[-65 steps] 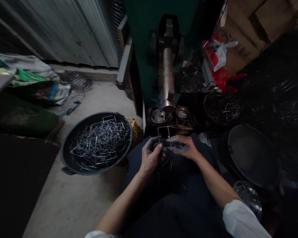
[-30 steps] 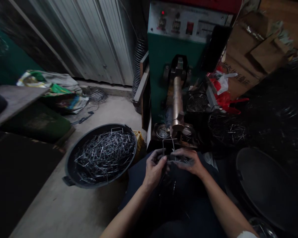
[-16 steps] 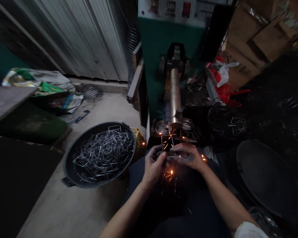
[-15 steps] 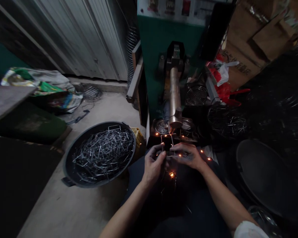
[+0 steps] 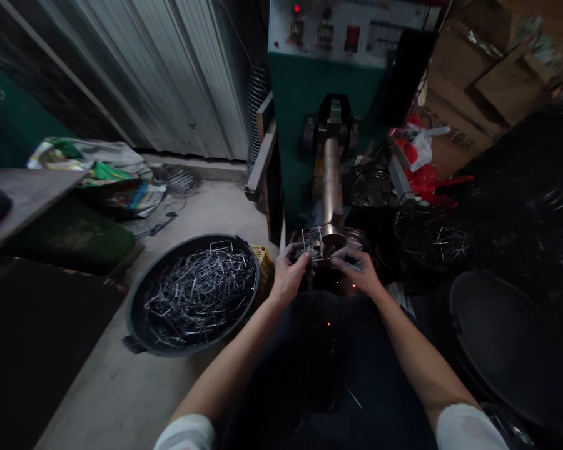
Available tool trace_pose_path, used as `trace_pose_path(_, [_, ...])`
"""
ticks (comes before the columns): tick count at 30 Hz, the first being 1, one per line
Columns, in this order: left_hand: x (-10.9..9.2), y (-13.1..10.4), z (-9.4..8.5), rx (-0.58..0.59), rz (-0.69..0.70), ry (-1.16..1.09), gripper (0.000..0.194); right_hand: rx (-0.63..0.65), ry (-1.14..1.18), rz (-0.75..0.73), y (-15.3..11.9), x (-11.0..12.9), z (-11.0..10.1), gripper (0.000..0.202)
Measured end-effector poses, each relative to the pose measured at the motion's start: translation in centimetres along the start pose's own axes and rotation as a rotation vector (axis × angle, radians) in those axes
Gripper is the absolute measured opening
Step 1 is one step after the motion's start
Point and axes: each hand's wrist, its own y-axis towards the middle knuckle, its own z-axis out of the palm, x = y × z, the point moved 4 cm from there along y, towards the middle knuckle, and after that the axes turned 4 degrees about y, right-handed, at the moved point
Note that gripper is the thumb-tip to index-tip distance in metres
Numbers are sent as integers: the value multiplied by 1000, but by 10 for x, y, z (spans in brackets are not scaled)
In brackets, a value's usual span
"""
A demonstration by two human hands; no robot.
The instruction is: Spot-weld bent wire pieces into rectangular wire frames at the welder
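A thin bent wire frame (image 5: 311, 229) stands up just left of the tip of the spot welder's thick metal arm (image 5: 331, 181). My left hand (image 5: 288, 275) pinches its lower left side between thumb and fingers. On the other side my right hand (image 5: 360, 270) is closed at the frame's lower right end, just below the arm's tip. Small dish contents behind the frame are partly covered by my left fingers. A few orange sparks (image 5: 354, 285) glow below my right hand.
A black tub (image 5: 134, 312) heaped with bent wire pieces (image 5: 201, 290) stands at the left, beside a yellow crate (image 5: 263, 262). The green machine body (image 5: 291, 125) rises ahead. At the right are more wire pieces (image 5: 450, 244), a dark round lid-like pan (image 5: 492, 337) and cardboard (image 5: 478, 81).
Both hands have moved forward and up toward the welder's tip with the wire frame. The many bright sparks have mostly gone. A red lamp on the machine has come into view.
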Motion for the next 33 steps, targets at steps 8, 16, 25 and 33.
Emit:
trace_pose_path(8, [4, 7, -2, -5, -11, 30, 39, -14, -3, 16, 2, -3, 1, 26])
trace_pose_path(16, [15, -18, -50, -194, -58, -27, 42, -74, 29, 139, -53, -6, -36, 28])
trace_pose_path(25, [22, -54, -195, -597, 149, 976, 63, -376, 171, 445, -162, -44, -89, 41])
trace_pose_path(33, [101, -185, 44, 1070, 657, 1442, 19, -415, 142, 367, -157, -43, -78, 42])
